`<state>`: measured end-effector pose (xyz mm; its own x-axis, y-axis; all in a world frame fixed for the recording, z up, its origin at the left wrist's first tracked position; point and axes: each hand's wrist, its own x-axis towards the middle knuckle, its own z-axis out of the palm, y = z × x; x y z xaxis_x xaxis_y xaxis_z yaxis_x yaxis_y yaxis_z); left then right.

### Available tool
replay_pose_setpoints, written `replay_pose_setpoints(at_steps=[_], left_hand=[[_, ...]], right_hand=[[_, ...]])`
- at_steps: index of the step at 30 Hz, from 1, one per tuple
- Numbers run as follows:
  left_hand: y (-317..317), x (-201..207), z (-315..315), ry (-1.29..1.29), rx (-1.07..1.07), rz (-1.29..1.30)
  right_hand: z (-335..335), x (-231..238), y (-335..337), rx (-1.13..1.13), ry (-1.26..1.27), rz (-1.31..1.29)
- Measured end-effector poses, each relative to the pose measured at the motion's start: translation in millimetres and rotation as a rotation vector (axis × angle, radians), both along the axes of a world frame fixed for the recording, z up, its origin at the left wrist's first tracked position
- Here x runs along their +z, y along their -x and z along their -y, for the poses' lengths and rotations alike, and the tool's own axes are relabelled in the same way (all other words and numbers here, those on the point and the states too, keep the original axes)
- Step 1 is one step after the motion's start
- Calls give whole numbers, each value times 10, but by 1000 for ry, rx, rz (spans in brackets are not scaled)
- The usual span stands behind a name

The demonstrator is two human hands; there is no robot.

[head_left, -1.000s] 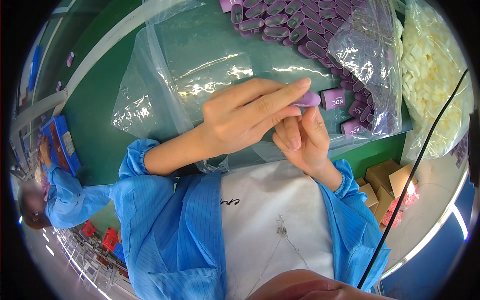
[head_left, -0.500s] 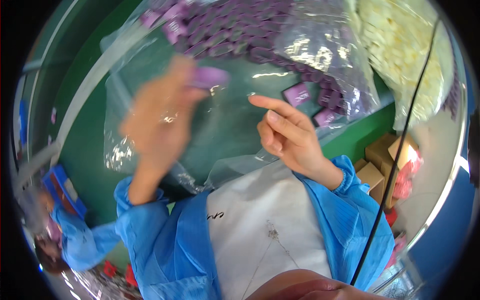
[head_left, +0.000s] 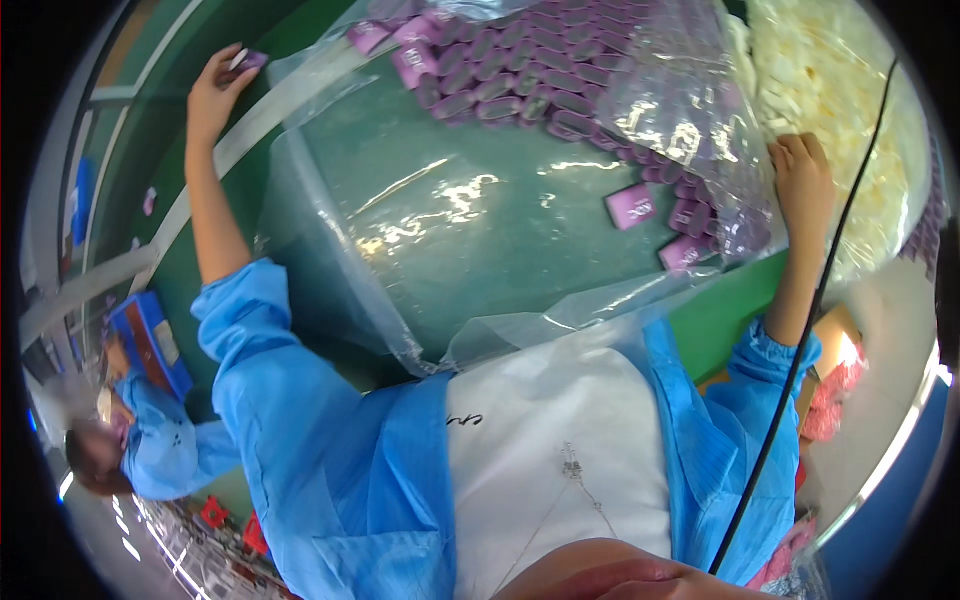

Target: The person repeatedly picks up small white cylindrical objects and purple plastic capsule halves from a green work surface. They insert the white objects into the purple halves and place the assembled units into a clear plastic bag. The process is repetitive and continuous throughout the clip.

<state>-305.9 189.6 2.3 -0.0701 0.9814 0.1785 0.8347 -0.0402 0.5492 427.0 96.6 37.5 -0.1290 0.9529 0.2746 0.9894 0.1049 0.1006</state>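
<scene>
At the far left, past a pale rail, my left hand (head_left: 212,100) is raised with its fingers closed round a small purple case (head_left: 251,61). On the right, my right hand (head_left: 805,185) reaches into the edge of a clear bag of cream-white pieces (head_left: 835,75). Its fingers are bent together, and what they hold, if anything, is hidden. Between the hands lies a clear plastic sheet (head_left: 400,240) on the green table. Rows of purple oval cases (head_left: 500,85) stand at its far side. A loose purple case (head_left: 631,206) lies nearer, with another purple case (head_left: 687,252) close by.
Crumpled clear plastic (head_left: 680,90) covers part of the rows. The pale rail (head_left: 245,138) runs along the left. A blue tray (head_left: 150,345) and a co-worker in a blue sleeve (head_left: 165,430) are at lower left. A black cable (head_left: 800,350) crosses the right side.
My left hand has swung far left and outward with a purple case. My right hand has moved right, from above the sheet to the bag of cream-white pieces.
</scene>
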Motion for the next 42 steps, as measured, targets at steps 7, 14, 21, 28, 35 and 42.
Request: replay_pose_setpoints(at_steps=[7,14,21,28,35,42], left_hand=[[-1728,549,677,-409,-39,-73],[-1806,425,629,-496,402,-63],[-546,-296,147,-396,781,-142],[-285,110,116,-106,184,-372],[-390,424,307,-275,98,-105],[-2279,508,712,-521,-70,-316]], right_hand=[[-42,56,-3,14,76,-31],[-112,-104,-331,-14,131,-86],[-110,-124,-240,7,109,-108],[-7,18,-204,-52,94,-245],[270,260,294,-99,-113,-519],[464,481,1167,496,-49,-736]])
